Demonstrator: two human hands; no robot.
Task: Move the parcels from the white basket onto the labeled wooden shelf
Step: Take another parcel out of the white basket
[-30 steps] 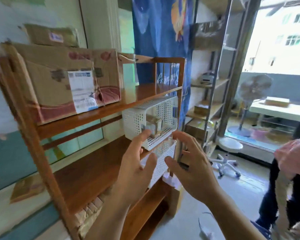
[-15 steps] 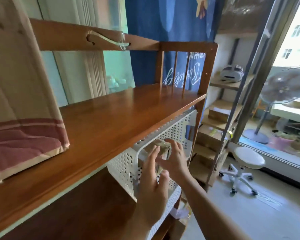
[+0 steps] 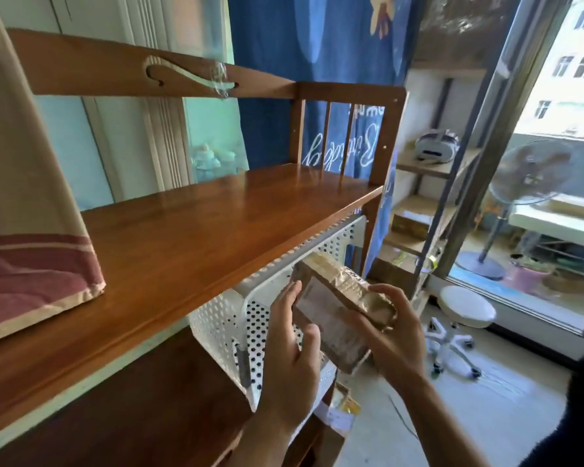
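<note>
A small brown cardboard parcel (image 3: 341, 308), wrapped in clear tape, is held tilted just outside the open front of the white perforated basket (image 3: 223, 318). My right hand (image 3: 395, 335) grips its right end and underside. My left hand (image 3: 290, 352) presses fingers against its left face. The basket sits on the lower board of the wooden shelf, under the glossy upper board (image 3: 189, 237). What else lies inside the basket is hidden.
A large cardboard box (image 3: 24, 210) with a red stripe fills the left of the upper board. A blue curtain (image 3: 317, 62) hangs behind. A metal rack (image 3: 432, 170), a white stool (image 3: 462, 308) and a fan (image 3: 533, 173) stand to the right.
Both hands reached into the basket, took the parcel and have drawn it out to the front. The view has moved closer to the shelf.
</note>
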